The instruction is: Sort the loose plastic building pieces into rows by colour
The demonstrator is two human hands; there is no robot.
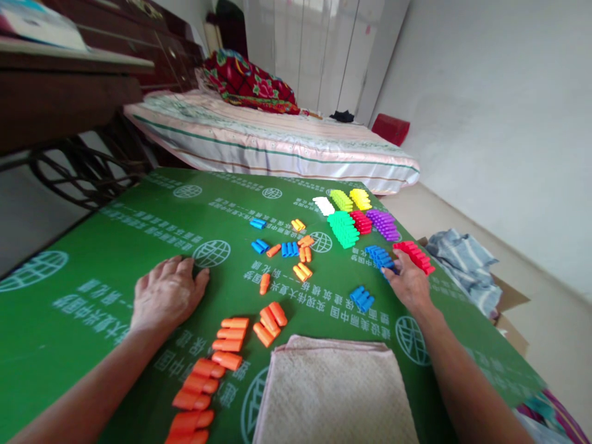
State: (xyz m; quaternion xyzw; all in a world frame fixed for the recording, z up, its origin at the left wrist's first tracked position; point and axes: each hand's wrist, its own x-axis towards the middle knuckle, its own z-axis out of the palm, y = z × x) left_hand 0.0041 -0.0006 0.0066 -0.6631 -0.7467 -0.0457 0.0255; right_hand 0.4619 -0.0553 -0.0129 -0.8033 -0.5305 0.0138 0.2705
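My right hand (409, 282) is at the right side of the green board, its thumb and fingers closed on a blue plastic piece at the near end of a row of blue pieces (379, 256). A row of red pieces (414, 256) lies just beyond its fingers. Palm down on the board's left part rests my left hand (166, 293), holding nothing, thumb apart from the fingers. The pieces are small tubes with rounded ends. Loose blue pieces (362, 298) lie left of my right wrist. Orange pieces (231, 334) lie scattered between my arms, with more blue ones (290, 249) farther off.
Sorted blocks of green (343, 229), purple (383, 224), yellow (360, 198) and white (324, 206) pieces stand at the far right. A folded beige cloth (337, 394) covers the near middle of the board (111, 246). A bed (277, 145) stands behind; striped fabric (462, 259) lies in a carton at right.
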